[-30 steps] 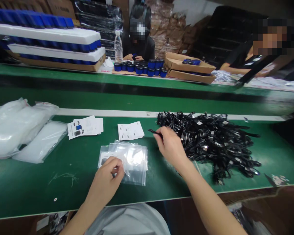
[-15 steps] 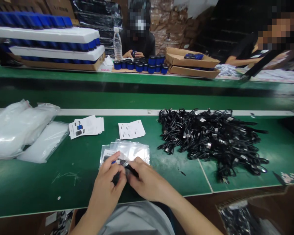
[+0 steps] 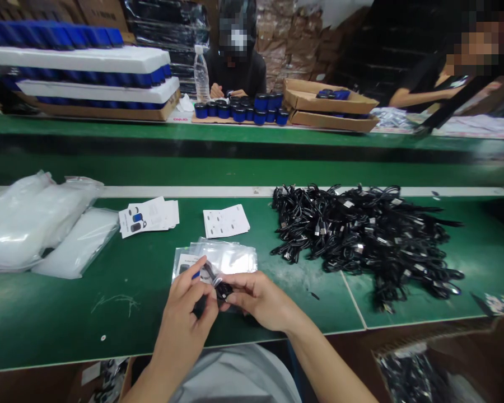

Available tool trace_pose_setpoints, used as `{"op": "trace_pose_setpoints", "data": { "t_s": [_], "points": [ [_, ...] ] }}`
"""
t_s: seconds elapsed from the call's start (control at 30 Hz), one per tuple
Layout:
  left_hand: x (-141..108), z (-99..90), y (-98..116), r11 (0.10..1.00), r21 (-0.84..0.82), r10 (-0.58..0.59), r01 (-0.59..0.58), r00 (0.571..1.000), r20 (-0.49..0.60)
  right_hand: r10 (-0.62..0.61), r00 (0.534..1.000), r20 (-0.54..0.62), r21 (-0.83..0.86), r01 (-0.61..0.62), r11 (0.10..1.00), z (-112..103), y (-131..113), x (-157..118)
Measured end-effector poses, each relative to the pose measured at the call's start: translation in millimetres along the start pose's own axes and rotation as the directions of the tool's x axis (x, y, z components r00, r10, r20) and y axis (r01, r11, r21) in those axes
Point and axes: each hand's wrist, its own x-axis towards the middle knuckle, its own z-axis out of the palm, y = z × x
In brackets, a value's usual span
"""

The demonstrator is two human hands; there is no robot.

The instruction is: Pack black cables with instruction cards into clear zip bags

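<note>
A long green surface (image 3: 88,319) stretches across in front of the person, with their left hand (image 3: 185,316) and right hand (image 3: 258,296) working over it. To the right of the fingers (image 3: 246,286) sprawls a big tangled heap of black cables (image 3: 361,240), close but not touching them. Well to the left of the fingers lies a pile of clear plastic bags (image 3: 25,224). Far beyond the fingers, across a second green belt (image 3: 252,162), a co-worker (image 3: 235,73) sits behind rows of round blue-and-black tins (image 3: 239,112).

Directly under the fingers is a small stack of clear zip bags (image 3: 235,258), a printed card showing inside. Just beyond it lie a spread of white cards (image 3: 148,217) and one more white card (image 3: 225,221), printed with pictures of small devices; their wording is too small to read. The fingers of both hands are together, clamped from either side on a short black cable (image 3: 222,290) held above the bags.
</note>
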Motion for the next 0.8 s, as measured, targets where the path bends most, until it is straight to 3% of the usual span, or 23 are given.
{"op": "trace_pose_setpoints", "data": {
  "t_s": [0.07, 0.13, 0.2, 0.27, 0.33, 0.4, 0.47, 0.5, 0.57, 0.6, 0.63, 0.73, 0.8],
  "points": [
    [0.1, -0.8, 0.8, 1.0, 0.007, 0.016, -0.016, 1.0, 0.001, -0.017, 1.0, -0.012, -0.022, 0.017, 1.0, 0.6, 4.0, 0.8],
    [0.0, -0.8, 1.7, 0.999, 0.001, 0.033, -0.033, 0.999, -0.011, -0.027, 0.992, -0.124, -0.09, 0.015, 0.996, 3.6, 8.1, 2.3],
    [-0.5, -0.1, 3.0, 0.999, 0.005, 0.048, -0.048, 0.998, -0.036, -0.058, 0.954, -0.293, -0.216, -0.007, 0.976, 8.9, 10.8, 4.1],
    [-1.1, 0.4, 4.9, 0.998, 0.024, 0.067, -0.066, 0.996, -0.058, -0.164, 0.9, -0.404, -0.393, -0.009, 0.92, 14.9, 11.8, 5.2],
    [-1.3, 0.3, 7.0, 0.996, 0.046, 0.083, -0.079, 0.994, -0.073, -0.331, 0.861, -0.385, -0.609, 0.032, 0.792, 19.9, 12.0, 5.5],
    [-1.0, -0.5, 9.0, 0.995, 0.054, 0.091, -0.087, 0.992, -0.085, -0.492, 0.818, -0.297, -0.79, 0.079, 0.608, 23.2, 13.0, 5.8],
    [-0.5, -2.0, 11.3, 0.995, 0.05, 0.095, -0.091, 0.991, -0.095, -0.584, 0.759, -0.289, -0.866, 0.053, 0.498, 24.7, 14.8, 6.9],
    [-0.4, -2.9, 12.7, 0.995, 0.043, 0.096, -0.092, 0.991, -0.098, -0.602, 0.722, -0.34, -0.863, 0.015, 0.505, 24.9, 15.7, 7.9],
    [-0.9, -4.9, 16.1, 0.995, 0.027, 0.097, -0.095, 0.99, -0.097, -0.571, 0.659, -0.489, -0.777, -0.032, 0.628, 24.3, 16.8, 10.2],
    [-1.7, -5.8, 18.0, 0.995, 0.018, 0.099, -0.098, 0.991, -0.093, -0.516, 0.668, -0.536, -0.701, -0.011, 0.713, 23.6, 16.7, 11.2],
    [-2.7, -6.6, 19.9, 0.995, 0.007, 0.101, -0.1, 0.992, -0.08, -0.445, 0.715, -0.539, -0.61, 0.034, 0.792, 22.8, 16.3, 12.0],
    [-6.5, -9.7, 22.4, 0.992, -0.031, 0.124, -0.124, 0.992, -0.008, -0.24, 0.903, -0.356, -0.319, 0.124, 0.94, 19.6, 12.7, 11.7],
    [-7.2, -13.7, 18.9, 0.992, -0.068, 0.108, -0.108, 0.994, -0.007, -0.167, 0.942, -0.293, -0.209, 0.107, 0.972, 16.6, 8.4, 9.2]
  ]
}}
